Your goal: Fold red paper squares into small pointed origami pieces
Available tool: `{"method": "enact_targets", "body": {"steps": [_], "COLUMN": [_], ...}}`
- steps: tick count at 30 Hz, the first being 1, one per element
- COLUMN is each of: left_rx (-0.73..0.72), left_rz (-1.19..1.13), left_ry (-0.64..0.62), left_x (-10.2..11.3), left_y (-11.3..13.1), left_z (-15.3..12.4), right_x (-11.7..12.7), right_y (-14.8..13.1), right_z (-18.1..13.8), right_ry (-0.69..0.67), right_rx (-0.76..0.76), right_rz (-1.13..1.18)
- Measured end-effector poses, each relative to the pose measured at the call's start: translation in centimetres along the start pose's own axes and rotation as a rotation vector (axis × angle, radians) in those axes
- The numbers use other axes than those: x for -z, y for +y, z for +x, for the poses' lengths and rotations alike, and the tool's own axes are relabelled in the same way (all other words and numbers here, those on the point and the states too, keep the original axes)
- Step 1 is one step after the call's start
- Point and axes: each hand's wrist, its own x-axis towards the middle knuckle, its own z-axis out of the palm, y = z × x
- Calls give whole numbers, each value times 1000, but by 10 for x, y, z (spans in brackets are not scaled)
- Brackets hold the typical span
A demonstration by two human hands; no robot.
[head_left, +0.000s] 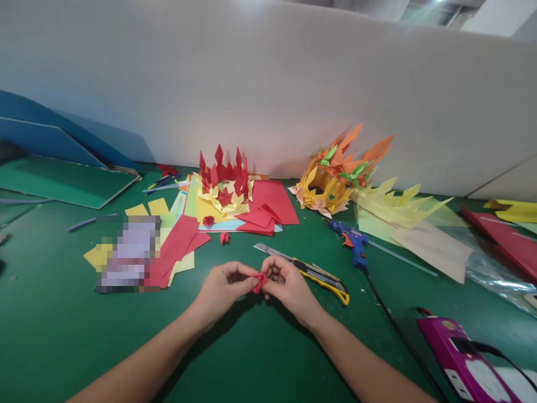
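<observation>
Between my two hands is a small folded piece of red paper (259, 282), pinched from both sides above the green table. My left hand (224, 288) grips its left side with thumb and forefinger. On the other side, my right hand (288, 286) pinches it, the remaining fingers curled in. A yellow utility knife (321, 277) with its blade out lies just beyond my right hand. Two small red folded paper pieces, one like a rose (208, 221) and one more angular (224, 238), rest farther back. Behind them stands a red and yellow paper crown (224, 182).
Red paper sheets (176, 246) and a pixelated phone-like object (131, 252) lie at left. A blue glue gun (356, 243) with a cord, an orange paper crown (325, 190), a pale yellow spiky paper strip (400, 204) and a magenta power strip (465, 358) are at right.
</observation>
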Motion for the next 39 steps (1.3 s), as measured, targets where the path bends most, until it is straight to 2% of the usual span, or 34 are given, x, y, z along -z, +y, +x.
{"method": "enact_targets", "body": {"steps": [2,4,8,11,15,19,25,32,39], "left_rx": [-38,-137,-504,-729,-866,-916,-881,-940,-906], "left_rz": [-9,20,252,473,620,667,668,701,745], "left_ry": [44,114,254,279,273,284,313,251,179], "left_x": [1,3,6,7,7,7,6,7,9], "left_y": [-1,-3,-6,-7,-6,-7,-9,-8,-8], "left_z": [1,2,2,0,-2,-2,-3,-2,-1], "right_x": [0,1,-1,-2,-3,-3,-2,1,-2], "right_y": [-2,-2,-1,-3,-9,-10,-7,-6,-5], "right_z": [0,0,-1,-2,-2,-2,-2,-1,0], "right_ry": [23,52,25,40,48,65,32,27,83], "right_rx": [24,43,-2,-44,-114,-143,-156,-224,-175], "right_rz": [42,44,-17,4,48,70,115,153,112]}}
